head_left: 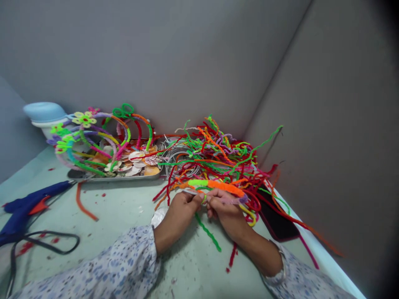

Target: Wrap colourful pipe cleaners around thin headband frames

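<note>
A headband (218, 186) wrapped in lime, orange and purple fuzzy wire arches just beyond my hands. My left hand (183, 207) is closed on its bare metal end, with thumb and forefinger pinched. My right hand (226, 209) is closed beside it, fingertips at a bit of lime fuzzy wire near the left thumb; part of the purple stretch passes by its fingers. From under the hands a green fuzzy wire (208, 232) hangs toward the near side. Behind the headband lies a big tangled heap of coloured fuzzy wires (215, 151).
Finished headbands with flowers (84, 119) stand on a metal tray (118, 178) of round pieces. A blue glue gun (34, 199) with a looping cord lies left. A white tub with blue lid (45, 112) stands behind. A dark phone (279, 220) lies right. Walls close the back and right.
</note>
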Action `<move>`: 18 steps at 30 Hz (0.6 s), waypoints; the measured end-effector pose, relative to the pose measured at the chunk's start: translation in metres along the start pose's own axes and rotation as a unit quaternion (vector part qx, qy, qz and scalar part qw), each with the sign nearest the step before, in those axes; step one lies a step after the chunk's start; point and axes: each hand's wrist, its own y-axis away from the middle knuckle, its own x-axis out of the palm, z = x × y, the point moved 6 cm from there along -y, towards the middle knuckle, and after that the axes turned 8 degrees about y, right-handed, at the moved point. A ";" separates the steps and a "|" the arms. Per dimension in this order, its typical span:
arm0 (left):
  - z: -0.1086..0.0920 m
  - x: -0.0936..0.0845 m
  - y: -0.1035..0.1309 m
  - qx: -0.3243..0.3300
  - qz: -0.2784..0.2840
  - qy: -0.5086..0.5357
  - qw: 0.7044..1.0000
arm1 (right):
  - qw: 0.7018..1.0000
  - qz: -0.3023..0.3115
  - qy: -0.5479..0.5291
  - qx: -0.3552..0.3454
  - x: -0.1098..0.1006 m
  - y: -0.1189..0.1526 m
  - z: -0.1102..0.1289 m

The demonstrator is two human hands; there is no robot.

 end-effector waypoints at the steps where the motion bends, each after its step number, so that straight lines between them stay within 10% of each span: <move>1: 0.000 -0.001 0.000 -0.001 -0.002 -0.005 1.000 | 1.000 0.003 -0.002 -0.002 0.000 0.000 0.000; 18: -0.007 0.002 0.000 -0.025 0.026 0.050 0.998 | 1.000 -0.013 0.014 -0.022 -0.001 0.002 0.007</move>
